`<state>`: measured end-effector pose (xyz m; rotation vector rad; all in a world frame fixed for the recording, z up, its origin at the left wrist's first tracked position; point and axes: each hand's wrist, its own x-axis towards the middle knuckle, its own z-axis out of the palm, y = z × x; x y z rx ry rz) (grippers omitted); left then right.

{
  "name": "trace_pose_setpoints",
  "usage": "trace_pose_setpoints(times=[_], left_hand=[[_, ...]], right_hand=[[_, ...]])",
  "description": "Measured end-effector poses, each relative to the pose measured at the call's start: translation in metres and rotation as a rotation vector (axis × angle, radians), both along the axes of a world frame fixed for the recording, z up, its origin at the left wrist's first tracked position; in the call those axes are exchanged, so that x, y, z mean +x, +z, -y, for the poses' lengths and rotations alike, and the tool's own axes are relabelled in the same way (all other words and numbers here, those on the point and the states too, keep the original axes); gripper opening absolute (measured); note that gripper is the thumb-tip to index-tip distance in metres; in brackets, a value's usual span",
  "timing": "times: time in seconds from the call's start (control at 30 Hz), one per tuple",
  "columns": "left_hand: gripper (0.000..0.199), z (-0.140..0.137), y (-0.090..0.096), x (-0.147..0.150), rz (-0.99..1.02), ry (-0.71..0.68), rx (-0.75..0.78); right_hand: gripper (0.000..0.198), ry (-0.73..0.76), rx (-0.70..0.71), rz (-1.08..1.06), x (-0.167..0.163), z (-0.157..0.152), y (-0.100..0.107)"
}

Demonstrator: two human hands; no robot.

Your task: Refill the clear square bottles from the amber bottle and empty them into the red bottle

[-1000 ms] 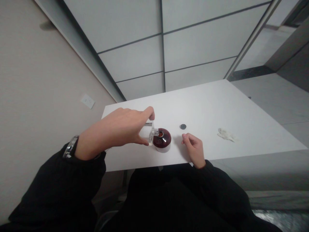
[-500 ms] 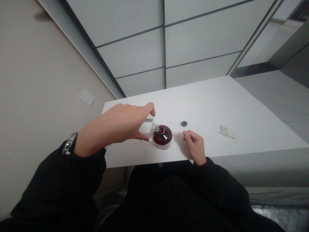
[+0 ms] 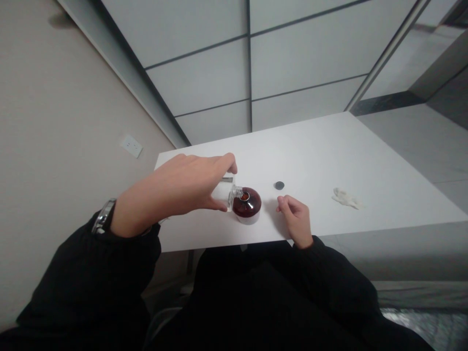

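My left hand (image 3: 190, 183) is closed round a clear glass bottle (image 3: 224, 194), tipped nearly on its side. The bottle's neck reaches the round opening of a dark red, glossy bottle (image 3: 249, 208) with a pale lower part, which stands upright on the white table. I cannot see whether liquid is flowing. To the right of the red bottle, my right hand (image 3: 295, 219) rests in a loose fist near the table's front edge, with nothing showing in its curled fingers. A small dark grey round cap (image 3: 279, 185) lies flat just beyond it.
A crumpled whitish tissue or cloth (image 3: 345, 198) lies on the right part of the white table (image 3: 310, 146). Behind the table stand large panelled doors (image 3: 212, 83). A wall with a socket (image 3: 131, 146) borders the left side.
The view has shifted very slightly. Both hands, the tipped glass bottle and the red bottle keep almost the same places.
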<state>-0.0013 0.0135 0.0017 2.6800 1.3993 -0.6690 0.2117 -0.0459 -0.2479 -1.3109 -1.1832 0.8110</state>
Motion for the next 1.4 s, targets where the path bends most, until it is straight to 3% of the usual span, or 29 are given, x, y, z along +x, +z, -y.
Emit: trace_pose_setpoints(times=[1.4], left_hand=[[0.06,0.002,0.0012,-0.0001,0.02,-0.075,0.041]], right_hand=[[0.066,-0.003,0.0,-0.005,0.0008,-0.0005,-0.0033]])
